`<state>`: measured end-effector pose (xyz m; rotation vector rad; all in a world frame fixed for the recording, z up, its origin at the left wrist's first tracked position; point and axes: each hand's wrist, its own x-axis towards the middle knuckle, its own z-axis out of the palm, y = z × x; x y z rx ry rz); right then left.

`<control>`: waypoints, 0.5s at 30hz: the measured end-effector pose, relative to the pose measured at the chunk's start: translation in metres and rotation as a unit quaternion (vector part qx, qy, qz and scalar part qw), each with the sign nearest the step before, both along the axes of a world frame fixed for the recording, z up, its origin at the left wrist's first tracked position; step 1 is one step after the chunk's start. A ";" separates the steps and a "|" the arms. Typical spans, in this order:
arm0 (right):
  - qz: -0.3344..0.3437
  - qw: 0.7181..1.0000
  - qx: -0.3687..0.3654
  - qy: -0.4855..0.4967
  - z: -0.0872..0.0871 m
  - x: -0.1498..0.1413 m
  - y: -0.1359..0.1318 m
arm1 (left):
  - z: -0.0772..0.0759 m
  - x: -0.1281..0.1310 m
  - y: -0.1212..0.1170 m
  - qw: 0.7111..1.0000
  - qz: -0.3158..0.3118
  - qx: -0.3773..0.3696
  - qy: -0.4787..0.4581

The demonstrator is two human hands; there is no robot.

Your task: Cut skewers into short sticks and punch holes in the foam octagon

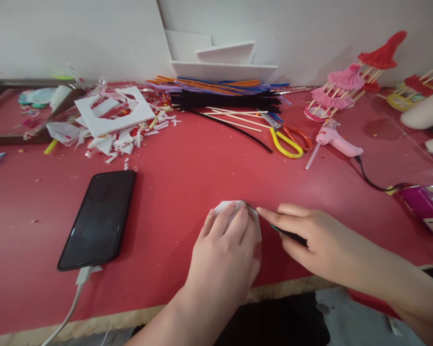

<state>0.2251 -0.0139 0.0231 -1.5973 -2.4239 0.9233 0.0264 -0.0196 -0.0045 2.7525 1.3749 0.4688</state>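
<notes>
The white foam piece point(234, 205) lies flat near the front edge of the red table point(180, 192), mostly covered by the person's left hand point(227, 240). That hand is open, its slightly bent fingers a little apart across the top of the piece. The right hand point(303, 230), just right of the piece, is closed around a slim cutter point(292, 235) with a dark handle, index finger stretched along it; the tip meets the piece's upper right edge.

Left of the piece, well apart, a black phone point(97, 218) lies face up with a white cable point(74, 300) plugged into its lower end. Beyond the piece, to the left, a cut-out foam frame point(111, 113) rests over foam scraps point(120, 142). Straight beyond it are black pipe cleaners point(227, 100), with thin sticks point(238, 120) in front of them. Beyond it to the right lie yellow-and-red-handled scissors point(286, 142), then a pink glue gun point(339, 140), with a pink and red stick model point(341, 86) behind. A purple power socket point(426, 206) sits far to its right. Nothing stands between the two hands except the piece's edge and the cutter.
</notes>
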 end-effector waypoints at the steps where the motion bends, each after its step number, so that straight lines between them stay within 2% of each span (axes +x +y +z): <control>1: -0.002 1.000 -0.003 0.000 0.000 0.000 0.000 | 0.000 0.000 0.000 1.000 0.000 0.003 -0.002; 15: -0.003 1.000 -0.007 -0.017 0.001 0.003 -0.007 | 0.001 -0.001 0.000 1.000 -0.002 -0.003 0.004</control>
